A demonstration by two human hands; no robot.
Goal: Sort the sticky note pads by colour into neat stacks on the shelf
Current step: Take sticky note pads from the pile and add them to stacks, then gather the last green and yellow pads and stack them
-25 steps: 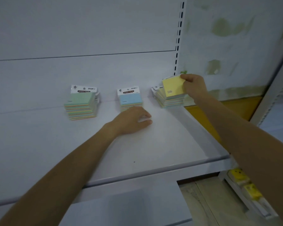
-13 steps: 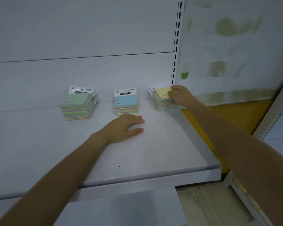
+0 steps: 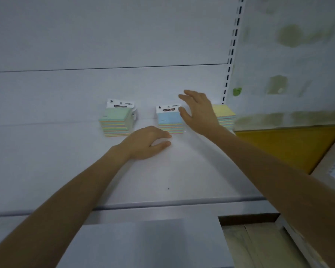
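Hands, both empty: right hand [image 3: 199,113] spread wide just beside the blue-topped sticky note stack [image 3: 169,119], left hand [image 3: 149,142] palm-down, fingers relaxed, on the white shelf [image 3: 182,171] before it; green-topped stack [image 3: 116,120] to the left, yellow-topped stack [image 3: 223,113] to the right.

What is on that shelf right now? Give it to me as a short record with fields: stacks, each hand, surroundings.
stacks: three sticky note stacks in a row at the back of the shelf
row left end: green-topped stack
row middle: blue-topped stack
row right end: yellow-topped stack, partly hidden by the right hand
left hand: resting on the shelf in front of the blue-topped stack, holding nothing
right hand: fingers spread, empty, between the blue-topped and yellow-topped stacks; contact with either unclear
surroundings: slotted upright behind the yellow-topped stack
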